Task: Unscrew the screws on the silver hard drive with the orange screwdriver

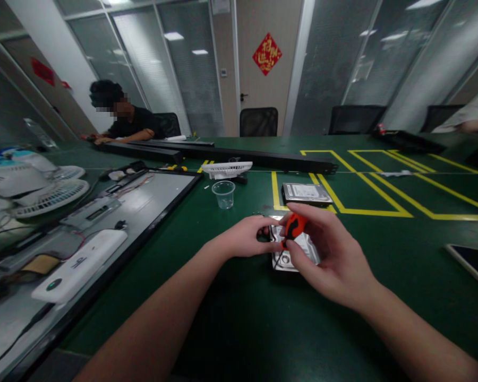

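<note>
A silver hard drive [308,245] lies flat on the green table in front of me, partly covered by my hands. My right hand [334,254] pinches a screwdriver [295,227] with an orange and black handle. Its thin dark shaft slants down to the drive's near left corner; the tip's exact seat is too small to make out. My left hand [247,236] grips the drive's left side, its thumb reaching over the top close to the screwdriver shaft. Beyond my hands sits a second hard drive [306,192], label up. A clear plastic cup [223,195] stands to the left.
On the left lies a large flat panel [159,193] carrying a white power strip [79,265]. White fans [35,180] and long black bars [255,160] are farther off. A phone [474,265] rests at right. A person [131,124] sits across the table.
</note>
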A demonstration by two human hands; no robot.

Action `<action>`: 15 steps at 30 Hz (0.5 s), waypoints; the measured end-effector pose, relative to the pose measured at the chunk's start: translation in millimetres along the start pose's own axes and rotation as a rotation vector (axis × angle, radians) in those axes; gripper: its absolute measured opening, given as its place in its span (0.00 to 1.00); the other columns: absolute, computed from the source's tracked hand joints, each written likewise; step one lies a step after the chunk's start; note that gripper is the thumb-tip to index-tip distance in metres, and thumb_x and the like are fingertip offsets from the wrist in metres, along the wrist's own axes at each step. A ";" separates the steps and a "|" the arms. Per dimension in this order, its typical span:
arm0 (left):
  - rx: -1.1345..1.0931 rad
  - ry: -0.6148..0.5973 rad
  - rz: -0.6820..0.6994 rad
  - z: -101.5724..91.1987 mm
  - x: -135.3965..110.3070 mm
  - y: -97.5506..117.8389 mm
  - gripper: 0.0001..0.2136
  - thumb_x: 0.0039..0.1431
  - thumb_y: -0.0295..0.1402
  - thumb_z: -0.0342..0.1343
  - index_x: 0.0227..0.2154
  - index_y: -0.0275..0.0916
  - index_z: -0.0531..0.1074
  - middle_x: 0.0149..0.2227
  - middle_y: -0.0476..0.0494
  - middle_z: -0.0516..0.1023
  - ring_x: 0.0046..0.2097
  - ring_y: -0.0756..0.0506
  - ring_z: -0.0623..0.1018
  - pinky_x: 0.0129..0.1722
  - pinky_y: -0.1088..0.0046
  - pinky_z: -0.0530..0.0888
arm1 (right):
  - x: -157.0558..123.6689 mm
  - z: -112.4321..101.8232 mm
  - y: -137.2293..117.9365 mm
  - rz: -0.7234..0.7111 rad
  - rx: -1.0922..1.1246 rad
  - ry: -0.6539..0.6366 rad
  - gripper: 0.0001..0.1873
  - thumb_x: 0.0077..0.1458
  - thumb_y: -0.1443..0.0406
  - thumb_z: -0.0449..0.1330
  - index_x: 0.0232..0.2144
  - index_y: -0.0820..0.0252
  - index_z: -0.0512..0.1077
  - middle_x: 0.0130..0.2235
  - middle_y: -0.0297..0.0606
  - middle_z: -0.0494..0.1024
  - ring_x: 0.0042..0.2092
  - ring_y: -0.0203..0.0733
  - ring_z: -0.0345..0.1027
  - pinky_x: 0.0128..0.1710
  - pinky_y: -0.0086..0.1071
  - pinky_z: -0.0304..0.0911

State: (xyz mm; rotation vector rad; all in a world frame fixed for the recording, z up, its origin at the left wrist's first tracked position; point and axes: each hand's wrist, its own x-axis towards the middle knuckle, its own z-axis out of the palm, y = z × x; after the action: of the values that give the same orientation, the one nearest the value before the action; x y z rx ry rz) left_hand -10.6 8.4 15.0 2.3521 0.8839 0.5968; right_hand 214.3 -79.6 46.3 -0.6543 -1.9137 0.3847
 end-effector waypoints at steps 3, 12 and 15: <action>0.004 -0.001 0.006 -0.6 0.1 1.5 0.25 0.65 0.51 0.71 0.59 0.42 0.81 0.49 0.40 0.84 0.47 0.37 0.82 0.48 0.62 0.77 | 0.6 -0.5 0.0 0.008 -0.019 0.005 0.39 0.67 0.70 0.68 0.74 0.38 0.66 0.61 0.39 0.82 0.58 0.51 0.81 0.59 0.46 0.76; -0.015 -0.013 -0.016 0.5 -0.4 -1.7 0.23 0.65 0.49 0.71 0.55 0.40 0.82 0.53 0.37 0.84 0.51 0.35 0.82 0.55 0.57 0.78 | 2.2 -1.3 2.9 -0.019 -0.070 0.032 0.37 0.68 0.70 0.70 0.72 0.37 0.69 0.61 0.37 0.82 0.59 0.50 0.79 0.60 0.45 0.75; -0.001 -0.014 -0.027 -0.3 -0.1 0.7 0.24 0.65 0.50 0.72 0.56 0.40 0.82 0.51 0.37 0.84 0.48 0.37 0.82 0.50 0.59 0.77 | 0.6 0.0 3.2 0.021 -0.035 0.036 0.38 0.68 0.71 0.69 0.73 0.38 0.67 0.64 0.39 0.80 0.61 0.51 0.79 0.63 0.47 0.74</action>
State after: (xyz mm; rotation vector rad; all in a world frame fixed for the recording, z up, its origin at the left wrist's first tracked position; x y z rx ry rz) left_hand -10.5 8.0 15.6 2.3369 0.9072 0.5685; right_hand 215.0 -76.7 45.0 -0.7006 -1.8843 0.3513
